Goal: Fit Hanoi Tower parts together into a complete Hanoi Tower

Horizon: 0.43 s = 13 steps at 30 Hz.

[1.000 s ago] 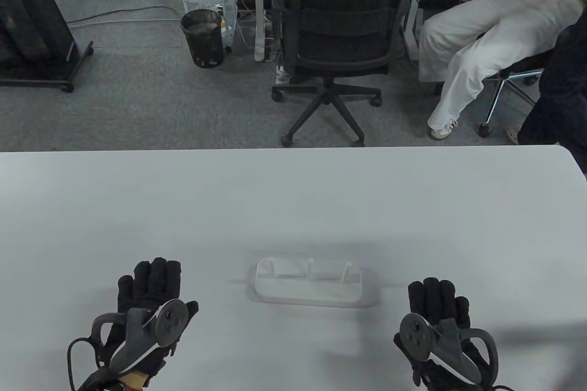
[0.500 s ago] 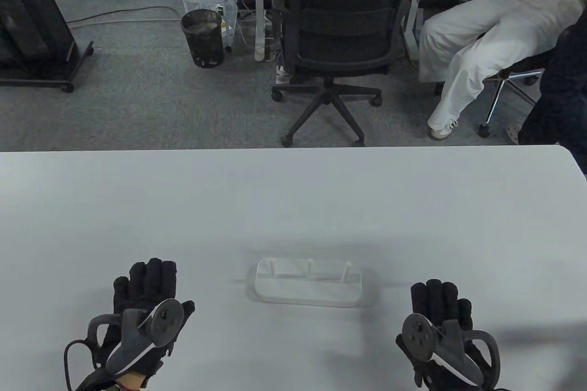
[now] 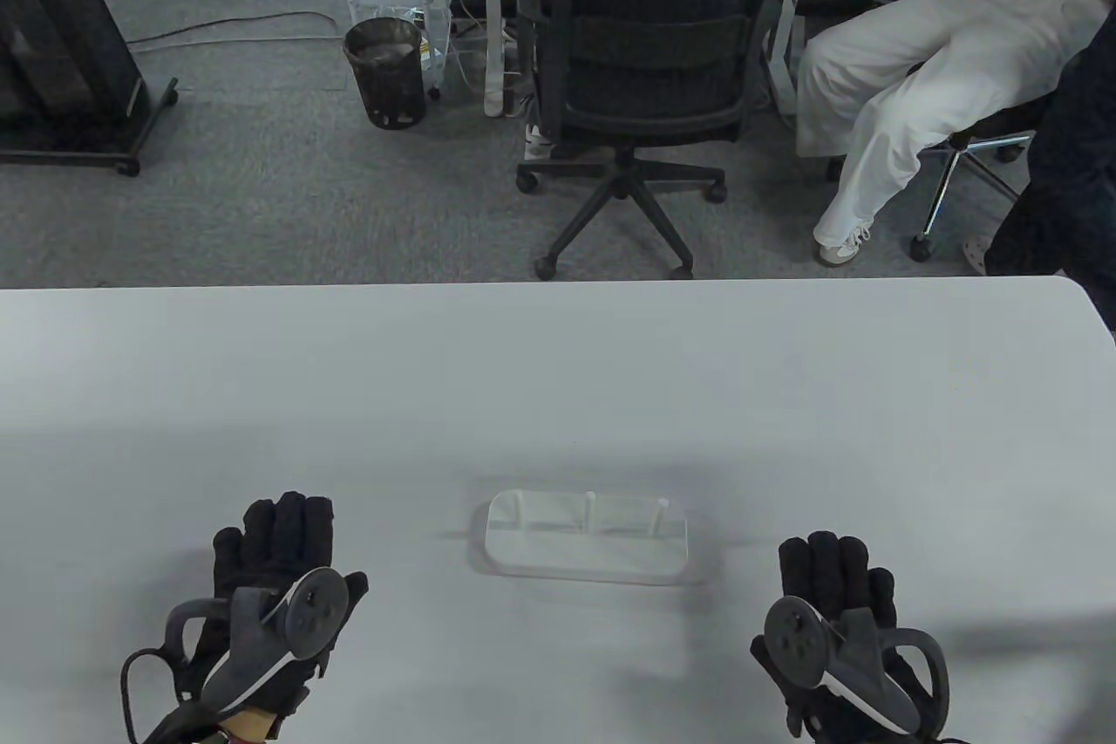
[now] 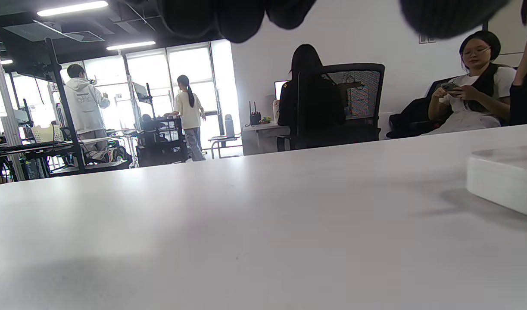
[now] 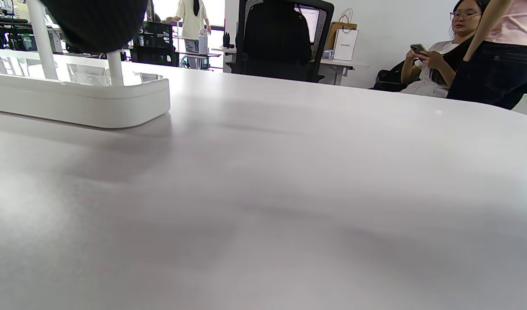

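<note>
The white Hanoi Tower base (image 3: 582, 559) lies on the table near the front middle, with three thin white pegs (image 3: 590, 508) standing upright on it. No discs show in any view. My left hand (image 3: 281, 539) rests on the table to the left of the base, holding nothing. My right hand (image 3: 828, 565) rests to the right of the base, also holding nothing. Both hands are well apart from the base. The left wrist view shows a corner of the base (image 4: 504, 181). The right wrist view shows the base (image 5: 78, 103) with a peg (image 5: 115, 69) at the upper left.
The white table (image 3: 558, 395) stretches bare ahead of the base to its far edge. A black office chair (image 3: 636, 81) stands beyond that edge. A seated person in white (image 3: 924, 81) is at the far right.
My left hand has shifted slightly left and back toward me. The right hand and the base have hardly moved.
</note>
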### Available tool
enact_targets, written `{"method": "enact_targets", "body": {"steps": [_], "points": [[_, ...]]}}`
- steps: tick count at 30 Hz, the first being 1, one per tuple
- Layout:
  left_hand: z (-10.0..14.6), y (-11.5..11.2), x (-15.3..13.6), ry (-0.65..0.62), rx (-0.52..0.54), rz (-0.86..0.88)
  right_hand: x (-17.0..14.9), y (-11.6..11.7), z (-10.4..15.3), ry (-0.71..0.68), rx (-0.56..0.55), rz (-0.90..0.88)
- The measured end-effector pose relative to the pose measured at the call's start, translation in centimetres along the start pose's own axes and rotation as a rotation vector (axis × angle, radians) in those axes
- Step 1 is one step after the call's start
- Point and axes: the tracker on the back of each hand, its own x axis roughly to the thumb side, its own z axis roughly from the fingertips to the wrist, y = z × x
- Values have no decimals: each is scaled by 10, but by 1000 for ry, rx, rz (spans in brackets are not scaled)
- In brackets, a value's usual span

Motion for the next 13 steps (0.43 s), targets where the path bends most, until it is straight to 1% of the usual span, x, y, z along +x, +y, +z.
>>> {"method": "enact_targets", "body": {"steps": [6, 13], "points": [[1, 3, 2, 2, -1, -5, 1, 1, 0, -9, 8, -7], [0, 1, 2, 1, -9, -2, 2, 3, -1, -18, 16, -10]]}}
